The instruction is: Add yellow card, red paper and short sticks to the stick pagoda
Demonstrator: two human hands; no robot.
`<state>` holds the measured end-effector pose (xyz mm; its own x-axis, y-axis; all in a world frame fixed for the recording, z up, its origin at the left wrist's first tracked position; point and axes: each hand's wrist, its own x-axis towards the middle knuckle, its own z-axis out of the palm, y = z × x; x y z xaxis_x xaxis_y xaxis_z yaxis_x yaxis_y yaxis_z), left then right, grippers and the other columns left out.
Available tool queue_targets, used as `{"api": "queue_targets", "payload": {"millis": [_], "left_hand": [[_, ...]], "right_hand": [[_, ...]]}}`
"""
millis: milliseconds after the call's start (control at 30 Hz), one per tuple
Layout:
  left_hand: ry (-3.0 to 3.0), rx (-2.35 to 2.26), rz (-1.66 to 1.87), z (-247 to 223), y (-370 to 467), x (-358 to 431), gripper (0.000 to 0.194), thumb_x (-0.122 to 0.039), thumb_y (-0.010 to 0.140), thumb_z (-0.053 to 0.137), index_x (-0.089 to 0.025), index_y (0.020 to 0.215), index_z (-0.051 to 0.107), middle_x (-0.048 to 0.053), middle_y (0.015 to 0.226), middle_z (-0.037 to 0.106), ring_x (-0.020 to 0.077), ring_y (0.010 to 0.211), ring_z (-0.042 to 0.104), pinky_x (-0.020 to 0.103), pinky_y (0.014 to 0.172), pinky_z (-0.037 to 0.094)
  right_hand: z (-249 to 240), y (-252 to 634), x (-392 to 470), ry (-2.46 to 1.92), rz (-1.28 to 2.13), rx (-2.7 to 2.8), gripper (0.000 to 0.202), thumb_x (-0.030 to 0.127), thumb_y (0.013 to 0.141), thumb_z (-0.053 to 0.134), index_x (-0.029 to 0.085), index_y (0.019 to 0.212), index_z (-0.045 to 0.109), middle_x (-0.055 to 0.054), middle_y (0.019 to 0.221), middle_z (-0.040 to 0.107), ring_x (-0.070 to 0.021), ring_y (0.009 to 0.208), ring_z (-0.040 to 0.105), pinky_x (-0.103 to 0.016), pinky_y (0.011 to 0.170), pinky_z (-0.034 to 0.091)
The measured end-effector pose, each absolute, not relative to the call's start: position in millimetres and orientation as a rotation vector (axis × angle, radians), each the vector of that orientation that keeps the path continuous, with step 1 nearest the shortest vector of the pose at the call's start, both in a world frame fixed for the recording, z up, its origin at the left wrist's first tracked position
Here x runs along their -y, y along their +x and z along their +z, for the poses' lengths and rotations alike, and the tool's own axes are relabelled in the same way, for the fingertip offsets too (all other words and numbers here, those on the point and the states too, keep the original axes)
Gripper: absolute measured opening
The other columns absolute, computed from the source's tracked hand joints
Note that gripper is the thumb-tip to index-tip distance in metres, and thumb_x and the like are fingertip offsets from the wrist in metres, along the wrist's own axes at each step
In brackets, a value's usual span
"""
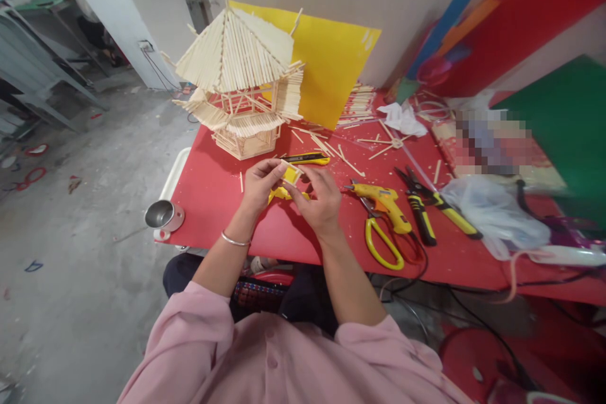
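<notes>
Both my hands meet over the red table (213, 202). My left hand (259, 184) and my right hand (318, 199) pinch a small yellow paper piece (290, 175) framed with thin sticks. More yellow scraps (280, 193) lie under my hands. A yellow utility knife (305, 158) lies just beyond my fingers. A stick-built pagoda model (241, 85) stands at the table's far left.
A yellow glue gun (382, 197), yellow-handled scissors (382, 243) and pliers (433, 202) lie right of my hands. A yellow sheet (331, 66) leans on the wall. Loose sticks (345, 158) are scattered behind. A metal cup (160, 214) sits at the left edge, a plastic bag (492, 208) at right.
</notes>
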<state>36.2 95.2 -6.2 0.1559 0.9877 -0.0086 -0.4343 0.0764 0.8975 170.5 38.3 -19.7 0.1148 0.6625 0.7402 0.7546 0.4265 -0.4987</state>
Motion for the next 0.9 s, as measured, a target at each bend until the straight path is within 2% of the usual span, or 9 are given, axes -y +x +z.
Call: {"api": "queue_targets", "payload": {"millis": [900], "left_hand": [[0.909, -0.765, 1.259, -8.0, 36.4, -95.3, 0.044, -0.052, 0.057, 0.093, -0.017, 0.077, 0.075, -0.001, 0.061, 0.066, 0.0055, 0.048, 0.052, 0.018, 0.048, 0.041]], "right_hand": [[-17.1, 170.0, -38.0, -1.212, -0.136, 1.585, 0.038, 0.040, 0.090, 0.072, 0.022, 0.123, 0.065, -0.008, 0.097, 0.072, -0.0197, 0.080, 0.068, -0.034, 0.069, 0.058]]}}
